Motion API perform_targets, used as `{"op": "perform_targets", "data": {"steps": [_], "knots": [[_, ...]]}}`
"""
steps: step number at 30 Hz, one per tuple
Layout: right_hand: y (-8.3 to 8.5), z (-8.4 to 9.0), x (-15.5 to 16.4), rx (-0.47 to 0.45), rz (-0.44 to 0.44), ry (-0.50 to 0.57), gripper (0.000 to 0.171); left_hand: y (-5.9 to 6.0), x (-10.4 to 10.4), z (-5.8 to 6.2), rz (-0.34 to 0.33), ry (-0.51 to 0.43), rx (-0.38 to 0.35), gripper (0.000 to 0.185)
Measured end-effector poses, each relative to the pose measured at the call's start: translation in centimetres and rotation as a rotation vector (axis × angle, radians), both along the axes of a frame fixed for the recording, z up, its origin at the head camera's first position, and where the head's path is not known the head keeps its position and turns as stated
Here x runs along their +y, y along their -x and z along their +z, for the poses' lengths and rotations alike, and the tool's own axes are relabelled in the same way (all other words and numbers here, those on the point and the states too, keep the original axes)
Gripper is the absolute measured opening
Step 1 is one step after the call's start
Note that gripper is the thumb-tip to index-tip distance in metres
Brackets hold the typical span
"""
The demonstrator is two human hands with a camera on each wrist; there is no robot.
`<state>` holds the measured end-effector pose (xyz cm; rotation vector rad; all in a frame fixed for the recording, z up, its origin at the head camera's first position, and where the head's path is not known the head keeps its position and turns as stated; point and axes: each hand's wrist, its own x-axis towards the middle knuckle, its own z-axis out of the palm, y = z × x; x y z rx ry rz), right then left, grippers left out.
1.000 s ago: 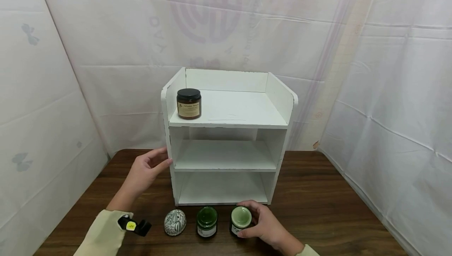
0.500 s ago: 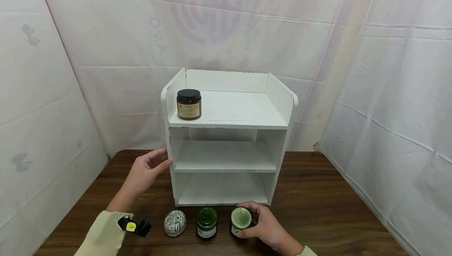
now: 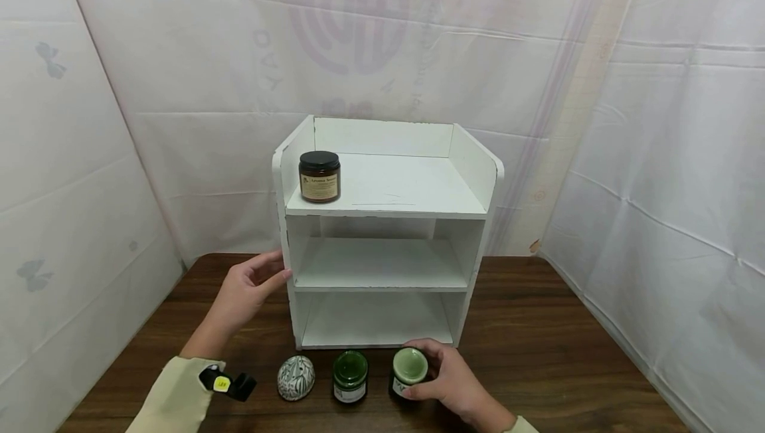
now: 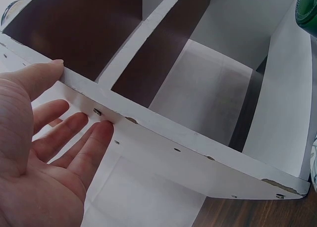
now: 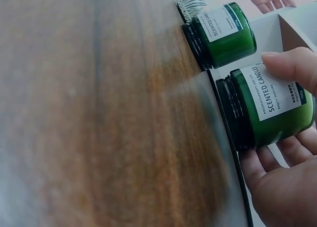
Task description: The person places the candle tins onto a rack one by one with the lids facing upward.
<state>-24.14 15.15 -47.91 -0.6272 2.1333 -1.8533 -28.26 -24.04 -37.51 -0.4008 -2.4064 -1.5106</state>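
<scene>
My right hand [image 3: 449, 380] grips a green glass scented candle jar [image 5: 272, 101] with a white label. The jar is upside down, its black lid close over the table and its pale green base facing up in the head view. Thumb and fingers lie on opposite sides of the glass. A second green candle jar [image 3: 350, 376], also lid down, stands to its left. Left of that sits a rounded black-and-white leaf-patterned object [image 3: 295, 378]. My left hand [image 3: 244, 292] touches the left side panel of the white shelf unit [image 4: 168, 138], thumb on its front edge, fingers loosely extended along the outside.
A brown jar [image 3: 319, 177] with a black lid and cream label stands at the left of the shelf's top level. Two lower levels open toward me. The wooden table [image 3: 538, 340] ends at white cloth walls [image 3: 645, 154] on the sides and back.
The candle jar in my right hand has shifted very slightly right and up in the head view. The left hand and the other objects stay where they were.
</scene>
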Motion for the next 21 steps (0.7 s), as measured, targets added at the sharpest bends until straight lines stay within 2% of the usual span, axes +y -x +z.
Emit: {"op": "perform_targets", "data": {"steps": [21], "knots": [[-0.06, 0.45, -0.08, 0.035, -0.047, 0.045, 0.065, 0.0, 0.0, -0.09, -0.015, -0.014, 0.006, 0.052]]}}
